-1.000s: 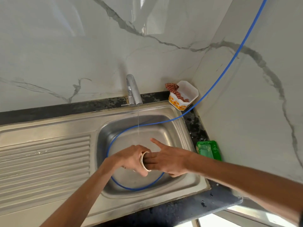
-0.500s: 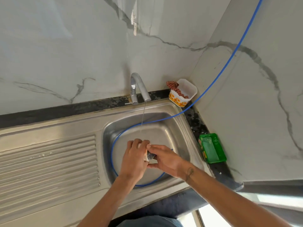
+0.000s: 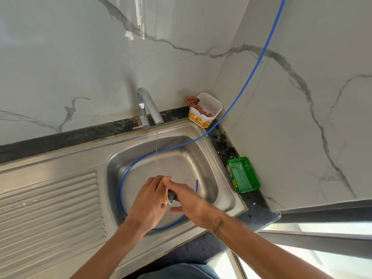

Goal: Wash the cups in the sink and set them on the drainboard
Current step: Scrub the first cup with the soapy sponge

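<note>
Both my hands are over the steel sink (image 3: 203,158) basin, near its front edge. My left hand (image 3: 150,202) wraps the cup (image 3: 166,198), fingers curled round it; only a sliver of its pale rim shows between my hands. My right hand (image 3: 187,198) presses in from the right, fingers reaching into or against the cup's mouth, thumb stuck out below; I cannot tell how the hidden fingers lie. A dark patch sits right at the cup mouth, unclear what it is.

The faucet (image 3: 148,106) stands at the basin's back edge, a thin stream of water (image 3: 157,143) running down behind my hands, not onto the cup. A blue hose (image 3: 249,77) drops from the top right, crosses the back right corner of the sink and coils round the basin floor, its cut end just right of my right hand.

The ribbed drainboard (image 3: 48,206) lies left of the basin, same steel sheet. Dark speckled counter (image 3: 66,137) runs along the back edge and down the right side. In the counter's back right corner: a white tub with orange flowers (image 3: 207,109), a checked cloth (image 3: 193,103) hanging from it. A green soap tray (image 3: 242,175) sits on the right edge, against the wall. White marble-veined walls (image 3: 80,57) meet at that corner.
</note>
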Tool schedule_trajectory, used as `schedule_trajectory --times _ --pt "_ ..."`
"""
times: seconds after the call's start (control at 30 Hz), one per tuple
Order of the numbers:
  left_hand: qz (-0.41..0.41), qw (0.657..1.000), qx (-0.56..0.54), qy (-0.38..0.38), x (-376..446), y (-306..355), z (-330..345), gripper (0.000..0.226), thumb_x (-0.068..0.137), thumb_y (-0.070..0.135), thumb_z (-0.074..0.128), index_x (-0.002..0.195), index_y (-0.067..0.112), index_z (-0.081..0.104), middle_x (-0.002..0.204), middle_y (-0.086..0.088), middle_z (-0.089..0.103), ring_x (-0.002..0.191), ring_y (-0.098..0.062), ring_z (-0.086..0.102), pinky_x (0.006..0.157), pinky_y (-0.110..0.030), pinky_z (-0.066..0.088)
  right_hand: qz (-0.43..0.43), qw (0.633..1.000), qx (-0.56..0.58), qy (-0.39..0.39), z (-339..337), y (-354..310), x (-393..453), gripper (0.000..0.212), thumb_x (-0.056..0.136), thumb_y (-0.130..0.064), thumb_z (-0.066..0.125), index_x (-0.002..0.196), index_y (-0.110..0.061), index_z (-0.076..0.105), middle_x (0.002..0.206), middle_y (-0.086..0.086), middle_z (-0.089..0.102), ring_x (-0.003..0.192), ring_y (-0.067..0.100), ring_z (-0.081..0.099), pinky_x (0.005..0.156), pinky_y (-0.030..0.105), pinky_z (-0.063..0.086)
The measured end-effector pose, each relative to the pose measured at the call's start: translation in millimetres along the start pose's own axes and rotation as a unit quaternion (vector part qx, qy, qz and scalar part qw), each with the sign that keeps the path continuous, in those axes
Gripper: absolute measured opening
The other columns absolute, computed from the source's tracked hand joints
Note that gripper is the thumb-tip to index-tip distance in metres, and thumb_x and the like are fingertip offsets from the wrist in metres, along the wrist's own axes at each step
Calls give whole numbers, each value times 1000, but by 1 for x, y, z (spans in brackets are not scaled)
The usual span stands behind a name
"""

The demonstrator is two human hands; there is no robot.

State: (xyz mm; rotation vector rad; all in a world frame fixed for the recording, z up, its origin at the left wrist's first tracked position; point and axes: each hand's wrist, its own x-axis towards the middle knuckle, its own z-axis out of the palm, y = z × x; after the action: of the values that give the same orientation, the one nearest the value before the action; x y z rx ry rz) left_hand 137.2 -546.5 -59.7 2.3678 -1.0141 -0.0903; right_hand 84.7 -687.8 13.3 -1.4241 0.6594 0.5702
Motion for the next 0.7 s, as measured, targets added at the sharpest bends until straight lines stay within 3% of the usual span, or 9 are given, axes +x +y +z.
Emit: schedule_trajectory --times 0.07,0.13,0.2,0.3,0.37,0.43,0.53,0.6,0.7 --pt "-90 991 -70 -62 16 5 -12 46 69 22 88 109 31 67 98 15 70 88 -6 66 77 -25 54 -72 981 -180 -14 -4 -1 -9 63 91 -81 43 124 -32 68 119 -4 73 116 15 67 105 41 52" --pt "-145 963 -142 -175 34 8 -30 33 69 28 85 90 40 63 81 24 69 77 5 65 68 -16 46 -163 927 -335 -50 -20 -1 -18 62 95 -78 43 127 -27 60 118 0 70 102 15 66 96 42 55" --pt "-132 939 -144 -282 47 12 -48 31 68 28 86 86 39 64 76 33 63 72 11 60 62 -11 41 -241 859 -439 -104 -40 0 -23 53 100 -65 51 131 -22 54 127 -4 61 108 12 56 100 41 51" --pt "-91 913 -103 -385 61 18 -57 34 65 27 87 89 32 63 71 20 60 64 6 57 57 -13 39 -356 698 -602 -155 -70 9 -9 63 99 -44 61 151 -15 40 156 5 46 143 19 40 118 40 39" --pt "-88 894 -76 -433 70 21 -56 39 66 30 87 96 26 63 75 14 62 65 -1 58 59 -20 45 -436 569 -680 -155 -87 10 8 63 92 -21 71 149 -11 45 156 8 47 147 23 38 117 46 40" --pt "-111 865 -94 -481 79 18 -56 38 67 34 88 98 27 66 80 11 68 72 -7 63 68 -26 51 -492 522 -679 -158 -93 5 17 56 87 -4 71 141 -10 55 151 9 54 143 25 44 114 47 42" --pt "-152 822 -182 -518 81 6 -55 42 69 40 93 102 26 71 91 9 76 88 -10 71 81 -25 56 -533 593 -585 -145 -92 8 17 47 89 6 62 136 -1 63 144 15 63 139 28 50 115 39 40" --pt "-196 811 -246 -493 76 -1 -50 52 69 39 96 110 18 72 98 1 79 93 -17 75 85 -29 60 -487 684 -533 -106 -94 21 12 44 93 7 61 137 0 64 141 14 66 137 25 55 117 35 44" --pt "-280 788 -352 -420 67 -5 -36 55 71 29 98 116 10 73 97 -6 79 87 -19 76 80 -35 62 -352 854 -384 -14 -99 32 2 30 105 -7 58 131 -13 70 119 0 76 106 14 71 94 27 58"
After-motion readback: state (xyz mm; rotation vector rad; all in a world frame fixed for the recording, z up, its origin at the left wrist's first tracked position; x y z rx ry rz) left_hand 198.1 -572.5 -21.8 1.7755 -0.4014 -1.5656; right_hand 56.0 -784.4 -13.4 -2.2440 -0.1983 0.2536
